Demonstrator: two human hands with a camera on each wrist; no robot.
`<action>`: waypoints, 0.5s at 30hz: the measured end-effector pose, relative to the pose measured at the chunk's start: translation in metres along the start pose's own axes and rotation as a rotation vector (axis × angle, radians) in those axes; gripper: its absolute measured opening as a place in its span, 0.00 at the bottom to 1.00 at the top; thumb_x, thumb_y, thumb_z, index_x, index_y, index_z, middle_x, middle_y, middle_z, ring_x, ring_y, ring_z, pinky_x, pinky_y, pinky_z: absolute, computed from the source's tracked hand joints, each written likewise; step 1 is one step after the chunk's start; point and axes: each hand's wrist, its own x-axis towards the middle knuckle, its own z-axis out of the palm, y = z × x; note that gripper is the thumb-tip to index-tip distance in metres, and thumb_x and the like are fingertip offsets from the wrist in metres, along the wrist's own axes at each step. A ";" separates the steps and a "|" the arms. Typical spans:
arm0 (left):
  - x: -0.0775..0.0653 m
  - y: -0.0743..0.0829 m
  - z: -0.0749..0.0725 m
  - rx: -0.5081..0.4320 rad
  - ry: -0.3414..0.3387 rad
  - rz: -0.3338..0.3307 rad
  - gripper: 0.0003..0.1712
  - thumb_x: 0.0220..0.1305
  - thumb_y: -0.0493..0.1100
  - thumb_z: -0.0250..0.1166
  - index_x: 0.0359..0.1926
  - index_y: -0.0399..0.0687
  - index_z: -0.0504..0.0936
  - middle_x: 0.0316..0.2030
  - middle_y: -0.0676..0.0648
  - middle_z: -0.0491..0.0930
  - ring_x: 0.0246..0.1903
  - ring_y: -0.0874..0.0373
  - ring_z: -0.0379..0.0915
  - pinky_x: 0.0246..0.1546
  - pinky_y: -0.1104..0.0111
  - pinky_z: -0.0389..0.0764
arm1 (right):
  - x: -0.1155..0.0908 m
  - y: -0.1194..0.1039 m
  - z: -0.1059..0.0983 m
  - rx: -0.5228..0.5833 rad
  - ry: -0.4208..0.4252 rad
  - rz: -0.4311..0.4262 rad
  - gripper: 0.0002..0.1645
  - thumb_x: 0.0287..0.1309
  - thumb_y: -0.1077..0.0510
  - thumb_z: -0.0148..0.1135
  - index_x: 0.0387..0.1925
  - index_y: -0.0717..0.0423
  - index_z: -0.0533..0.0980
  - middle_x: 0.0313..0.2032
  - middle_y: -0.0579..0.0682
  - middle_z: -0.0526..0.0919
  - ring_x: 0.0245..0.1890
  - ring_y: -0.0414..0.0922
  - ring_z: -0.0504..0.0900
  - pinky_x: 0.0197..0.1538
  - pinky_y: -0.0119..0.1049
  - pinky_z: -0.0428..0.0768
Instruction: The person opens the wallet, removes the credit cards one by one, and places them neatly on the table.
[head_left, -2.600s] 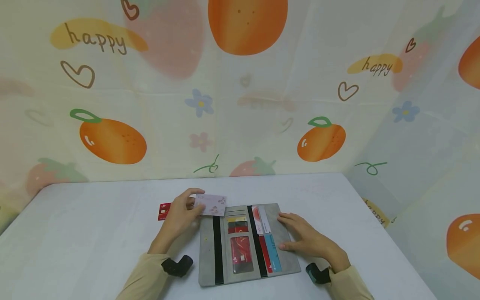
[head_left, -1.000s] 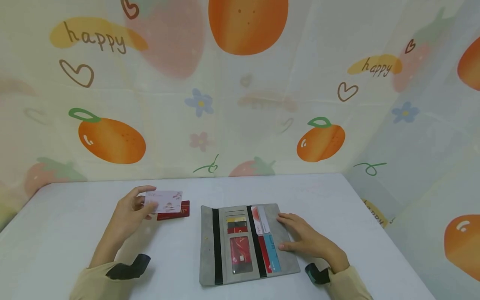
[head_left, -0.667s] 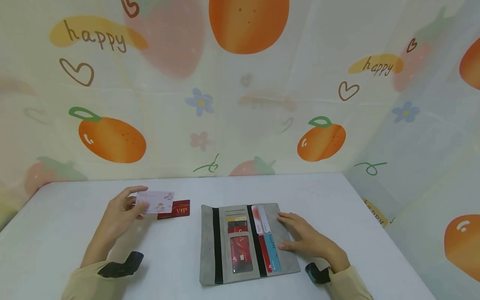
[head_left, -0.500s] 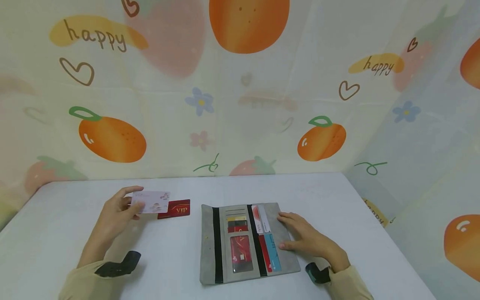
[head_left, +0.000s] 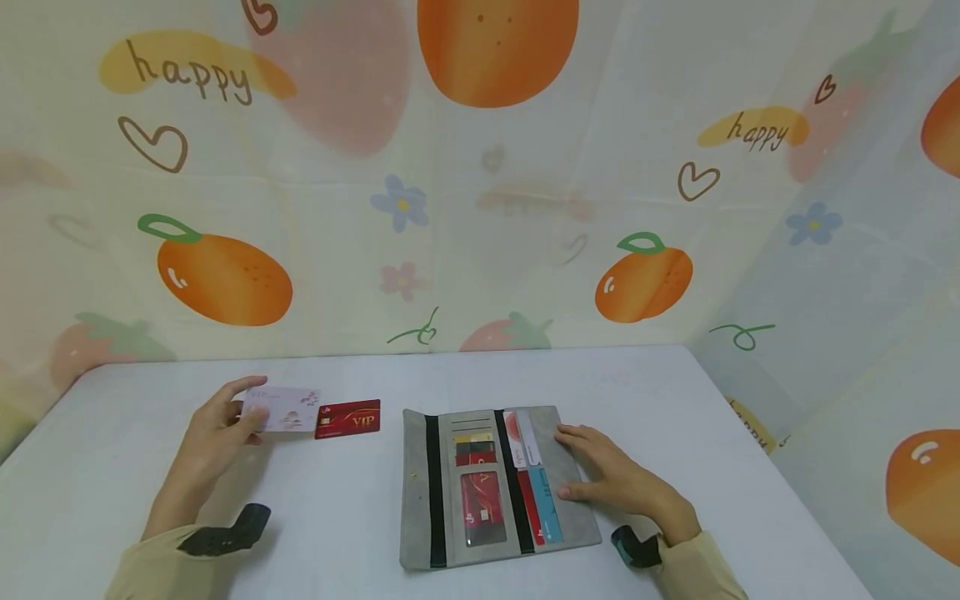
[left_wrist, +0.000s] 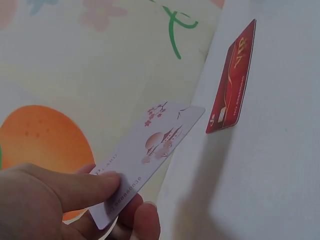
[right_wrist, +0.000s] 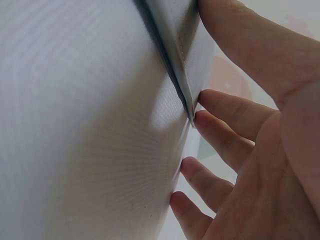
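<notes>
Person's L hand's grip (head_left: 213, 437) pinches pale card (head_left: 288, 409) above white counter (head_left: 337, 517), just L of red VIP card (head_left: 349, 419), & R hand's grip (head_left: 618, 477), loosely spread, touches R edge of open grey wallet (head_left: 416, 508).

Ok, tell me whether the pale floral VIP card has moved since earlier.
Yes: the pale floral VIP card moved left, away from the gray wallet and past the red VIP card.

The left hand (head_left: 213, 435) covers part of the pale card (head_left: 288, 409).
</notes>
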 end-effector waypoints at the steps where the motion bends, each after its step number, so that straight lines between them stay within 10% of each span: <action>1: 0.000 -0.001 0.000 0.005 0.001 -0.001 0.31 0.76 0.43 0.52 0.75 0.42 0.56 0.54 0.24 0.72 0.35 0.52 0.76 0.32 0.73 0.80 | 0.000 0.000 0.000 0.001 0.000 0.001 0.51 0.54 0.43 0.72 0.72 0.60 0.62 0.74 0.61 0.58 0.74 0.66 0.52 0.69 0.69 0.56; 15: 0.003 -0.014 0.000 0.085 0.022 -0.032 0.31 0.74 0.39 0.50 0.74 0.37 0.56 0.43 0.30 0.74 0.31 0.56 0.70 0.28 0.71 0.71 | -0.001 -0.001 0.000 -0.001 0.002 0.002 0.51 0.54 0.43 0.72 0.72 0.60 0.62 0.74 0.62 0.58 0.74 0.66 0.53 0.69 0.69 0.57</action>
